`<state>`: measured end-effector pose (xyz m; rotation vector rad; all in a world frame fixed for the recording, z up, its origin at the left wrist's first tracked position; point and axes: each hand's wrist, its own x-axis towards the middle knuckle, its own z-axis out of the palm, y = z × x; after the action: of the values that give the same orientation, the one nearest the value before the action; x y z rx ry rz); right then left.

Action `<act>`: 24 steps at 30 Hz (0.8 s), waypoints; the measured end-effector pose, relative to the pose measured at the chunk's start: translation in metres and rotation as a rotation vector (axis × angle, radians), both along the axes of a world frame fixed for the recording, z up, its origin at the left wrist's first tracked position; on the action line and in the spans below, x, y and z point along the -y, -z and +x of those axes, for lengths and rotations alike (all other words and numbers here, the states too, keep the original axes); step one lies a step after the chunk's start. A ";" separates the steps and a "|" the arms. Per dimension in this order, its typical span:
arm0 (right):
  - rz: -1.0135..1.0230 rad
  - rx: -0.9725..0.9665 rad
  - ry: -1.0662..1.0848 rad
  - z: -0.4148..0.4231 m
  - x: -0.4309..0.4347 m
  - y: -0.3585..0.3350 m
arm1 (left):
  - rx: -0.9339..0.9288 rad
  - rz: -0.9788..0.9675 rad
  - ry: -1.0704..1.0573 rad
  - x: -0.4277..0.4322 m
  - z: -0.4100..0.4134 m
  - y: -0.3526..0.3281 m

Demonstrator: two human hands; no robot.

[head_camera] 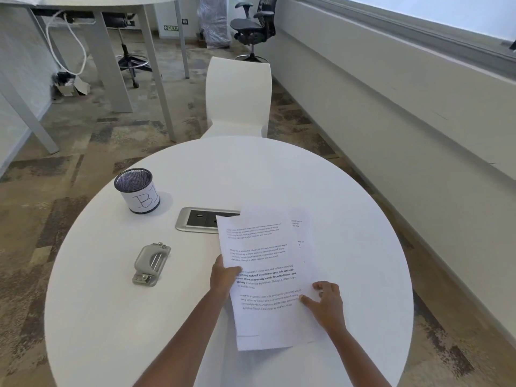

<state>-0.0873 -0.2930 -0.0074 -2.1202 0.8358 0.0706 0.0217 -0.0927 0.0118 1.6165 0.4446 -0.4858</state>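
Note:
A small stack of printed white sheets (265, 247) lies on the round white table (349, 219), right of centre. My left hand (223, 276) grips the top sheet at its left edge, thumb on the printed face and fingers underneath, lifting that side. My right hand (325, 301) rests on the right edge of the sheets with its thumb pressing on the top sheet and its fingers on the sheets below. A grey metal hole punch (151, 264) sits on the table left of my left hand.
A mesh pen cup (137, 190) wrapped in paper marked "B" stands at the table's back left. A silver power socket panel (201, 220) is set into the table, partly under the sheets. A white chair (238, 99) stands behind the table.

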 end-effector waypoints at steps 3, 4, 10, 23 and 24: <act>0.100 0.003 0.034 -0.002 0.003 -0.001 | 0.049 -0.038 -0.002 -0.008 0.001 -0.001; 0.132 0.019 0.066 -0.003 0.005 -0.001 | 0.060 -0.063 0.000 -0.012 0.002 -0.002; 0.368 0.098 0.183 0.000 0.002 -0.008 | 0.056 -0.216 0.028 -0.037 0.006 -0.011; 0.373 0.423 0.075 0.041 -0.032 -0.056 | 0.375 -0.147 0.094 -0.041 0.022 -0.059; 0.366 0.493 0.093 0.044 -0.034 -0.062 | 0.417 -0.176 0.088 -0.040 0.025 -0.068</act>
<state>-0.0433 -0.2593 0.0541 -1.6493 0.5705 -0.3144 0.0466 -0.0522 0.0803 1.5198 0.0165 -0.2343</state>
